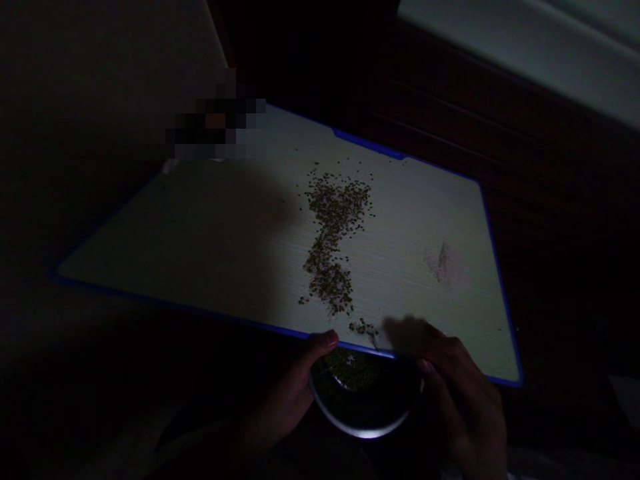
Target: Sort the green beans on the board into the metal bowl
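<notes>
The bowl sat under the board's near edge, against the left hand, which gripped it. The right hand's fingers bent beside it; I couldn't tell their grip. Seeds lay mid-board.

Gap between green grains and pale heap; bowl blocks below

The pale, rectangular board with a blue rim lies spread across the middle, its near edge over the far part of the bowl. Small green beans lie loose on it in a ragged band from twelve o'clock towards six, with a few strays near the edge. The round, shiny-rimmed bowl sits at six o'clock, more green beans inside it.
</notes>
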`<action>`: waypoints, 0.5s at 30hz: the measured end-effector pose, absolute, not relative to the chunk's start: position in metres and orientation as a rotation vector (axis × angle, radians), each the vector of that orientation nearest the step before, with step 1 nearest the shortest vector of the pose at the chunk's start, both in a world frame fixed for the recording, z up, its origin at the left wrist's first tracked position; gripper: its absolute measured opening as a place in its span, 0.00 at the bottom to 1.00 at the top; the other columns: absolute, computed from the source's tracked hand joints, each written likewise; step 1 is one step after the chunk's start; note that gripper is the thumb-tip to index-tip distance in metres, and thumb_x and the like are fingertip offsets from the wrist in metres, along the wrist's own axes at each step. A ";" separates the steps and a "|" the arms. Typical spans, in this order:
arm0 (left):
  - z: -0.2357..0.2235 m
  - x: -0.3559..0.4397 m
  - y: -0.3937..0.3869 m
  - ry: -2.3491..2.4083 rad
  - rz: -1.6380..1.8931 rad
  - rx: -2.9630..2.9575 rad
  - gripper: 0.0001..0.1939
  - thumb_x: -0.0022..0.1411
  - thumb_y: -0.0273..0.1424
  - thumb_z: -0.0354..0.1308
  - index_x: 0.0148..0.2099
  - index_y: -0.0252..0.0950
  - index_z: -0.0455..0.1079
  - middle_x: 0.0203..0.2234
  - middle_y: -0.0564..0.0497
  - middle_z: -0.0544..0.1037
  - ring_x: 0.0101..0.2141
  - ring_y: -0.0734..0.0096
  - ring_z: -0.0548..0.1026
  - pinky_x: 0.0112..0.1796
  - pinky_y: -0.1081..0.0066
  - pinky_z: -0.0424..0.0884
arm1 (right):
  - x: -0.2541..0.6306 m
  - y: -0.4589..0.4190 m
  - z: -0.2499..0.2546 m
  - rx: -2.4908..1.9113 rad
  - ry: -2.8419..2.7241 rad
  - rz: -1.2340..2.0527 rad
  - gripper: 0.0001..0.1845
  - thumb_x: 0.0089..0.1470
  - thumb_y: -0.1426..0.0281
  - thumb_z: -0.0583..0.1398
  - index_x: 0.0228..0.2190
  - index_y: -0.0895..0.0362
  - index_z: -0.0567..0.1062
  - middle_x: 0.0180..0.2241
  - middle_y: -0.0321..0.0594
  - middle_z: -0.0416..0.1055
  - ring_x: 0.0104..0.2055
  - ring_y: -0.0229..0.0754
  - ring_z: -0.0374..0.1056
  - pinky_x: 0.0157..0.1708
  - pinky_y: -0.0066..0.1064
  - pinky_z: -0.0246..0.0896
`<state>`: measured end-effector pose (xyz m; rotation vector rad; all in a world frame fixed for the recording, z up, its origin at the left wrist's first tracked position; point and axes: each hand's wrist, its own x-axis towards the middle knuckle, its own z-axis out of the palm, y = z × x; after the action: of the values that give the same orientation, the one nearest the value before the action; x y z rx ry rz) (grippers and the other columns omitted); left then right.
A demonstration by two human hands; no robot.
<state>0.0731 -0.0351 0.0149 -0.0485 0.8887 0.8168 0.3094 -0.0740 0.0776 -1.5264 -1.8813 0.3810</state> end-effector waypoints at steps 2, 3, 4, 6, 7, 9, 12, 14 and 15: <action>0.015 0.073 -0.035 0.875 0.805 -0.025 0.24 0.49 0.41 0.84 0.44 0.34 0.86 0.47 0.39 0.87 0.54 0.42 0.83 0.60 0.53 0.78 | 0.310 -0.074 0.078 -1.524 -1.880 0.385 0.17 0.72 0.76 0.59 0.54 0.46 0.80 0.45 0.34 0.79 0.52 0.37 0.77 0.49 0.31 0.74; 0.015 0.073 -0.035 0.866 0.803 -0.010 0.23 0.50 0.42 0.83 0.45 0.35 0.86 0.48 0.39 0.87 0.53 0.42 0.83 0.61 0.53 0.78 | 0.310 -0.075 0.078 -1.526 -1.878 0.388 0.17 0.72 0.76 0.59 0.54 0.46 0.80 0.45 0.34 0.79 0.52 0.37 0.77 0.49 0.30 0.74; 0.015 0.073 -0.035 0.867 0.797 -0.003 0.23 0.50 0.42 0.83 0.44 0.35 0.86 0.48 0.40 0.87 0.52 0.43 0.84 0.60 0.53 0.79 | 0.310 -0.076 0.078 -1.530 -1.876 0.389 0.17 0.72 0.76 0.59 0.54 0.46 0.80 0.46 0.34 0.79 0.52 0.37 0.77 0.50 0.30 0.74; 0.014 0.073 -0.035 0.885 0.802 -0.008 0.23 0.47 0.42 0.84 0.43 0.36 0.87 0.45 0.41 0.88 0.51 0.42 0.84 0.57 0.54 0.81 | 0.309 -0.078 0.078 -1.540 -1.871 0.382 0.17 0.72 0.77 0.59 0.54 0.48 0.80 0.48 0.35 0.79 0.52 0.37 0.77 0.51 0.31 0.75; 0.013 0.073 -0.036 0.892 0.805 -0.015 0.23 0.46 0.42 0.84 0.42 0.37 0.87 0.43 0.42 0.88 0.50 0.42 0.84 0.55 0.54 0.82 | 0.308 -0.079 0.077 -1.542 -1.872 0.375 0.17 0.72 0.77 0.59 0.55 0.48 0.79 0.49 0.36 0.80 0.53 0.37 0.77 0.53 0.32 0.75; 0.012 0.072 -0.037 0.885 0.798 -0.022 0.22 0.46 0.42 0.84 0.42 0.37 0.88 0.42 0.41 0.88 0.51 0.41 0.84 0.54 0.55 0.82 | 0.305 -0.081 0.074 -1.532 -1.880 0.355 0.17 0.71 0.77 0.59 0.54 0.48 0.79 0.51 0.36 0.80 0.58 0.39 0.77 0.58 0.35 0.74; 0.012 0.073 -0.037 0.847 0.801 -0.034 0.24 0.50 0.41 0.83 0.46 0.34 0.86 0.49 0.38 0.87 0.56 0.40 0.82 0.60 0.52 0.79 | 0.302 -0.081 0.070 -1.514 -1.885 0.312 0.16 0.71 0.76 0.60 0.52 0.48 0.80 0.50 0.35 0.81 0.59 0.40 0.77 0.63 0.38 0.72; 0.014 0.074 -0.036 0.838 0.828 -0.048 0.24 0.50 0.39 0.83 0.47 0.33 0.85 0.52 0.37 0.86 0.59 0.39 0.81 0.63 0.50 0.76 | 0.302 -0.080 0.070 -1.532 -1.862 0.274 0.16 0.71 0.77 0.60 0.53 0.48 0.80 0.50 0.35 0.81 0.55 0.39 0.78 0.60 0.35 0.74; 0.015 0.074 -0.036 0.838 0.841 -0.054 0.25 0.49 0.38 0.84 0.46 0.33 0.84 0.53 0.37 0.86 0.60 0.38 0.80 0.64 0.49 0.75 | 0.303 -0.079 0.070 -1.548 -1.846 0.253 0.16 0.71 0.77 0.60 0.53 0.49 0.80 0.49 0.36 0.81 0.53 0.38 0.78 0.57 0.33 0.74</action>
<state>0.0743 -0.0360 0.0146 -0.0543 0.8380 0.8412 0.3029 -0.0790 0.0704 -1.5475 -1.8457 0.2529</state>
